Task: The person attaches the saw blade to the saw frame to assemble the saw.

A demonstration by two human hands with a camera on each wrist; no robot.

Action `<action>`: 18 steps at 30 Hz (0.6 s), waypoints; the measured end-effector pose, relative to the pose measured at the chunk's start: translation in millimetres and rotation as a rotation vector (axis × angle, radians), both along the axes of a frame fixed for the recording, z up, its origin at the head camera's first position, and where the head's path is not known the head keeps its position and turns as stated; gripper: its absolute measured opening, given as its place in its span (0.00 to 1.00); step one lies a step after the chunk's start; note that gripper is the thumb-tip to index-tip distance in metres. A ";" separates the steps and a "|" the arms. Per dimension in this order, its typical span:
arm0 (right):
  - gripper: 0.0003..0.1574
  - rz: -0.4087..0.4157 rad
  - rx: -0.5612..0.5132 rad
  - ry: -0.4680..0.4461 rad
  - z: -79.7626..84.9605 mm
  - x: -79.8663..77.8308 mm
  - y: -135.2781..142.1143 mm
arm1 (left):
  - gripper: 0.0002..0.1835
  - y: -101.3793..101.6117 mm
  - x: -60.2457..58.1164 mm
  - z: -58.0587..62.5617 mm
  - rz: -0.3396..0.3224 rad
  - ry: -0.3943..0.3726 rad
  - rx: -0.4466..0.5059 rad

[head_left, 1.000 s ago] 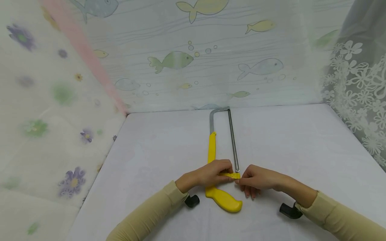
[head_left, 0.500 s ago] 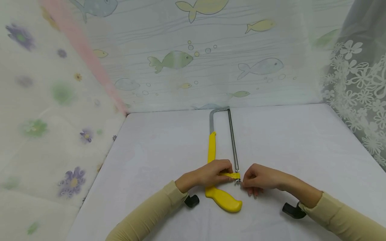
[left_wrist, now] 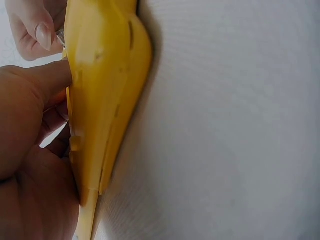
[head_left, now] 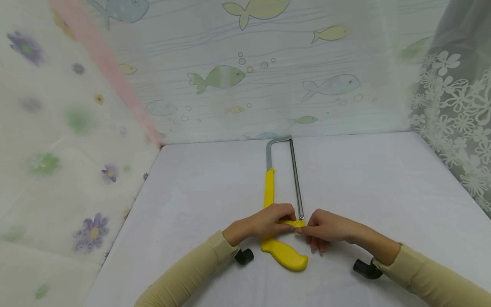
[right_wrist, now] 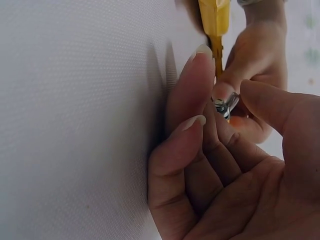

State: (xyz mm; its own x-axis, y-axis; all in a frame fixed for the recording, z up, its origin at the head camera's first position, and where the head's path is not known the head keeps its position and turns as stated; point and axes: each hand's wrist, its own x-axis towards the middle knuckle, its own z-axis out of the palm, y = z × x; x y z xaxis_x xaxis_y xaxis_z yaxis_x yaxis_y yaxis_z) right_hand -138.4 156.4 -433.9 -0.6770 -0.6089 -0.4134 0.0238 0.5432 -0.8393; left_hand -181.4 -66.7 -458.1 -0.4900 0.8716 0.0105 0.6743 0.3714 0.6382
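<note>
A hacksaw (head_left: 287, 256) with a yellow handle and grey metal front frame lies flat on the white tabletop, its handle toward me. Its dark blade (head_left: 296, 183) runs along the right side. My left hand (head_left: 268, 219) grips the yellow crosspiece at the blade's near end, thumb and fingers on either side. In the right wrist view, a small silver wing nut (right_wrist: 227, 105) sits at that end. My right hand (head_left: 330, 226) pinches the wing nut, thumb against one wing, other fingers curled near the cloth. In the head view the fingers hide the nut.
White cloth covers the table (head_left: 207, 183). A fish-print curtain (head_left: 268, 98) hangs along the back edge, close to the saw's far end. A flowered curtain (head_left: 69, 136) borders the left. Black wrist-camera mounts (head_left: 367, 269) stick out below both wrists.
Half a second ago the right hand sat slightly right, leaving the wing nut visible. It has moved back left over the nut. The left hand and hacksaw stay put.
</note>
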 end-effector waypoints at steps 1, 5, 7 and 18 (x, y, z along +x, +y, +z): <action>0.29 0.002 -0.001 0.000 0.0 -0.1 -0.7 | 0.05 -0.1 0.1 -0.3 0.001 -0.002 -0.001; 0.29 0.006 0.000 0.000 0.8 0.0 -3.0 | 0.05 -0.4 0.2 -1.7 0.002 -0.002 -0.001; 0.29 0.008 -0.002 -0.003 2.4 0.4 -3.4 | 0.05 -0.4 0.2 -2.1 0.003 -0.003 0.005; 0.21 0.035 -0.004 0.014 1.7 -2.9 11.2 | 0.07 0.5 -0.3 -2.3 0.006 0.009 0.021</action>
